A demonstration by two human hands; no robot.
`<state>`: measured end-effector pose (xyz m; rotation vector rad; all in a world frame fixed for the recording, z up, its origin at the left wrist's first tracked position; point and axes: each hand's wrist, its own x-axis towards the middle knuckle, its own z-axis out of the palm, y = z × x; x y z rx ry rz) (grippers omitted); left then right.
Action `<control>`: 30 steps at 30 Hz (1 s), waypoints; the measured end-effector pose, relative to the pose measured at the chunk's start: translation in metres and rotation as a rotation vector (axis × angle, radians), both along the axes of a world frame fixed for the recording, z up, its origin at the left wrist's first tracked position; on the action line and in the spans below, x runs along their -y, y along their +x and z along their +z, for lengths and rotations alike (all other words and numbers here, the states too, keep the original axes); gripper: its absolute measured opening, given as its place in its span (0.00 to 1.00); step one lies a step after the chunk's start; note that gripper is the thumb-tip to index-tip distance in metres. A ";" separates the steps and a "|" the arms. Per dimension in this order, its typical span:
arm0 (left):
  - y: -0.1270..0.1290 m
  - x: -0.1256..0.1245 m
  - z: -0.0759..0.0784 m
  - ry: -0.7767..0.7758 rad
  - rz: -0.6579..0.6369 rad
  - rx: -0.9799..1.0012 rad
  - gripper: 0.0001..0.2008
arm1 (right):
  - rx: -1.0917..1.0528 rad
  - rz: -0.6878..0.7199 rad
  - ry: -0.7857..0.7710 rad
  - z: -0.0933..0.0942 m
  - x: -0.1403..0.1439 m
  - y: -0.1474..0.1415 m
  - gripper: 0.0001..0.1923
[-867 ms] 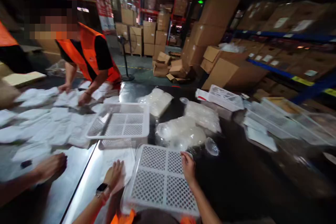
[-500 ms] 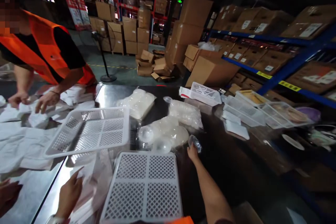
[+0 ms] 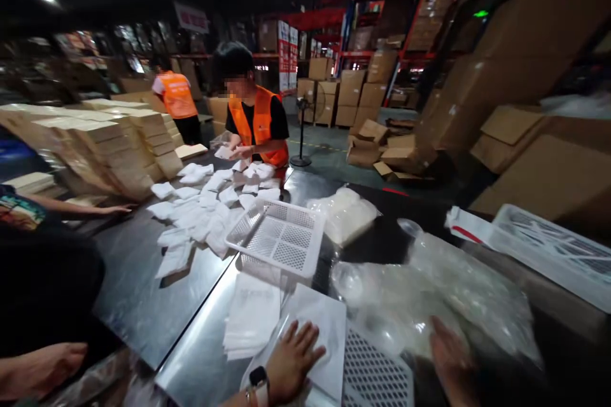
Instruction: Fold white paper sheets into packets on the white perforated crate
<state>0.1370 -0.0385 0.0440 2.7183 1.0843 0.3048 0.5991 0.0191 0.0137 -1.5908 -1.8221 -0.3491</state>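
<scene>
My left hand, with a watch on the wrist, lies flat with fingers spread on a white paper bag. That bag rests over an upturned white plastic basket. Beside it is a stack of white paper bags. My right hand is blurred by motion, near clear plastic packs of bowls or cups; whether it holds anything cannot be seen. The clear cup that it held earlier does not show plainly.
A white perforated basket stands mid-table, with many white packets to its left. Behind lies a plastic-wrapped white pack. At right is another white basket. A co-worker in an orange vest stands across; another person's hand is at lower left.
The view has swung left. My left hand has come onto a white paper bag, now over the upturned basket. The clear cup no longer shows in my right hand.
</scene>
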 end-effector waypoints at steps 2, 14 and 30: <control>-0.002 0.001 -0.001 0.053 -0.007 0.012 0.31 | 0.125 0.226 -0.126 -0.004 -0.011 -0.028 0.20; -0.006 0.009 -0.043 0.621 0.047 -0.015 0.24 | 0.407 0.062 -0.930 0.019 -0.033 -0.119 0.26; -0.023 0.045 -0.104 0.434 0.050 0.031 0.46 | -0.635 -0.225 -0.712 0.040 0.005 -0.171 0.10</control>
